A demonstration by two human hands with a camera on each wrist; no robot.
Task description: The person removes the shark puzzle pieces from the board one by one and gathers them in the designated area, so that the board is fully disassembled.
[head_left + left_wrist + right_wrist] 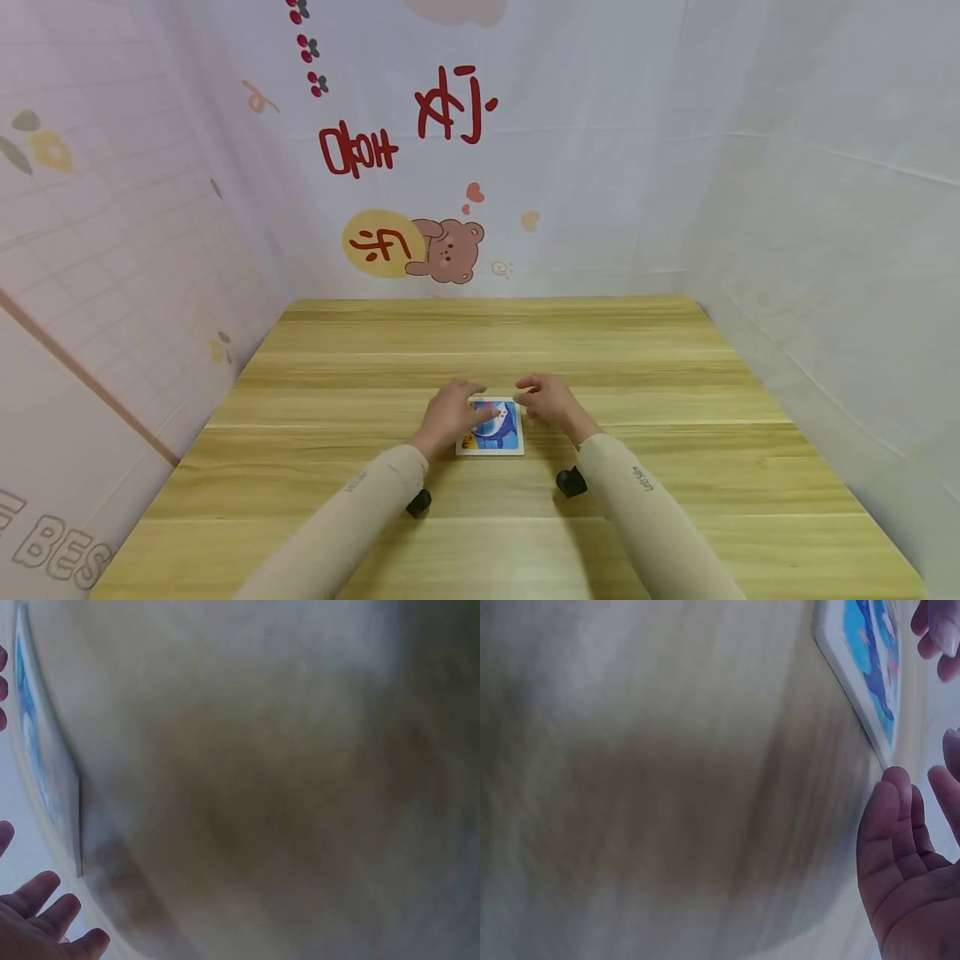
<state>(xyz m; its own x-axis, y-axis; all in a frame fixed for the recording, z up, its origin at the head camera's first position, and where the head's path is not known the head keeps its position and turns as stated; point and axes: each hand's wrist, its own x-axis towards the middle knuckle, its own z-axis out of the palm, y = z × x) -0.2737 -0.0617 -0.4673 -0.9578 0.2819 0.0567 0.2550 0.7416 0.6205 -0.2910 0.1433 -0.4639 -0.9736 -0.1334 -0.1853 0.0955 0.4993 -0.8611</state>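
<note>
A square, white-edged picture board (495, 442) with a blue cartoon sea animal lies flat on the wooden table (652, 500). My left hand (448, 417) hovers over its left side, fingers loosely spread, partly covering the picture. At the board's upper right corner is my right hand (551, 402), its fingers relaxed and lightly bent. The right wrist view shows the right hand (911, 877) with fingertips close by a corner of the board (866, 671); whether they touch it I cannot tell. Neither hand holds anything.
White printed cloth (600, 167) hangs behind the table and along both sides, with a bear drawing (450, 250) on the back. A black wrist-worn piece (572, 482) sits under the right forearm, and another (418, 503) under the left.
</note>
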